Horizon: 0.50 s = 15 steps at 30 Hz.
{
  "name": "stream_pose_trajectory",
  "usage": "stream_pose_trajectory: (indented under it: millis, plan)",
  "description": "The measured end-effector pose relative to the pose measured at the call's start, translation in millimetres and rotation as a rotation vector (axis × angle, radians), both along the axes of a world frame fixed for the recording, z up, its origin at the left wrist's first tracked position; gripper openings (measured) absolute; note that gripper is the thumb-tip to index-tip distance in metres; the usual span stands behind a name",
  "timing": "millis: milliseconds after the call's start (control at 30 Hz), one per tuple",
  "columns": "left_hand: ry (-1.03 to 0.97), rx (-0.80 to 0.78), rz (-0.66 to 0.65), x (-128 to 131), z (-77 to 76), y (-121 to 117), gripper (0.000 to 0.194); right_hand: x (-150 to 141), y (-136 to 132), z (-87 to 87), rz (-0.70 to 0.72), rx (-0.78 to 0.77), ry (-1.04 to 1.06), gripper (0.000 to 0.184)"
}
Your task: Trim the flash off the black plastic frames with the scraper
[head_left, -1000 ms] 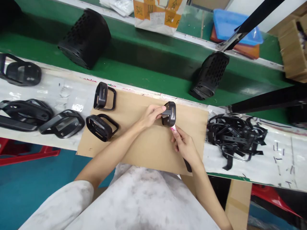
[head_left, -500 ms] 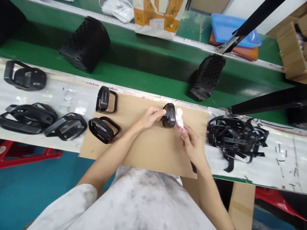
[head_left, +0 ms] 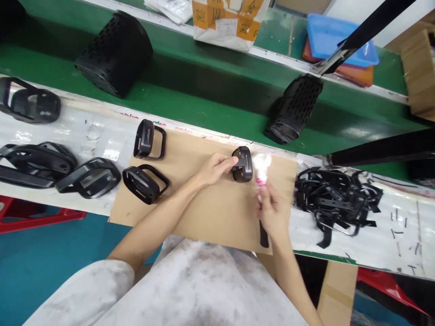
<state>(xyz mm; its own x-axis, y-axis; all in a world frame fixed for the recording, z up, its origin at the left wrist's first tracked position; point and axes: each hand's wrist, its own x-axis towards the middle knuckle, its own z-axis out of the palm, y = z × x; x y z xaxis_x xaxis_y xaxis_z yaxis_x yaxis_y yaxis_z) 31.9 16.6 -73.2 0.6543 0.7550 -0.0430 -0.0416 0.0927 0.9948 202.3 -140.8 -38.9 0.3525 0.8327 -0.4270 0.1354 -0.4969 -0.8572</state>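
My left hand (head_left: pixel 217 169) pinches a small black plastic frame (head_left: pixel 243 164) with slots and an open middle. The frame is held on the brown cardboard sheet (head_left: pixel 210 213). My right hand (head_left: pixel 271 208) is closed round a hammer (head_left: pixel 261 170) whose head and neck are wrapped in white with a pink band. Its head is smeared by motion just right of the frame, apart from it, and the dark handle end shows below my hand. On the cardboard's left side lie two similar black frames, an upper one (head_left: pixel 148 140) and a lower one (head_left: pixel 145 183).
Several black frames (head_left: pixel 90 177) lie at the left of the white bench. A heap of black strap-like parts (head_left: pixel 335 194) lies right of the cardboard. Black perforated housings (head_left: pixel 117 54) stand on the green conveyor (head_left: pixel 204 95). A black post (head_left: pixel 360 34) slants down at the right.
The hammer has swung slightly right and turned more upright, and its handle end now shows below my right hand. My left hand still holds the frame. The view has shifted a little.
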Motion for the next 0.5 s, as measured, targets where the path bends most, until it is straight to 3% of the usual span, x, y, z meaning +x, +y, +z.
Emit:
stream_pose_trajectory:
  millis: [133, 333, 500]
  plan:
    - [-0.011, 0.001, 0.03, 0, -0.6, 0, 0.061, 6, 5, 2.3, 0.281, -0.076, 0.002, 0.067]
    - [-0.007, 0.009, 0.013, 0, 2.0, 0, 0.06, 8, 6, 8.4, 0.066, 0.002, 0.011, 0.063]
    - [-0.047, -0.01, 0.066, 0, 0.2, 3, 0.059, 9, 7, 0.5, 0.263, -0.094, 0.079, 0.068]
